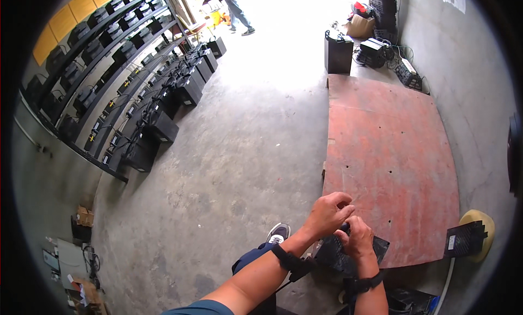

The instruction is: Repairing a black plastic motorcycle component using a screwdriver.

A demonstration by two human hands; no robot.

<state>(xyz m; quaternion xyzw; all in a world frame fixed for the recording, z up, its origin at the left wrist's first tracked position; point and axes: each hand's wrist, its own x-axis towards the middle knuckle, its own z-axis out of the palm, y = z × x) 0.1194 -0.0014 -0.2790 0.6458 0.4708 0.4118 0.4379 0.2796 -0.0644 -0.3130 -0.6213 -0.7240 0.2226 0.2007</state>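
My left hand [330,211] is above the near left edge of the red board, its fingers curled and thumb bent in; whatever it may pinch is too small to make out. Just below and to the right is my right hand [359,236], its fingers bent together around something dark and mostly hidden. Under the right hand lies a black case with a ribbed surface [331,256], partly covered by the hand and wrist. A black strap [294,263] circles my left wrist, and another strap [368,282] circles my right.
A worn red board [389,151] stretches ahead on the right. A black panel [466,240] rests on a yellow seat [486,236]. Black battery-like boxes [190,86] line the floor by a loaded rack [103,59]. A tall black box [339,53] stands behind the board; a person [237,13] is far off.
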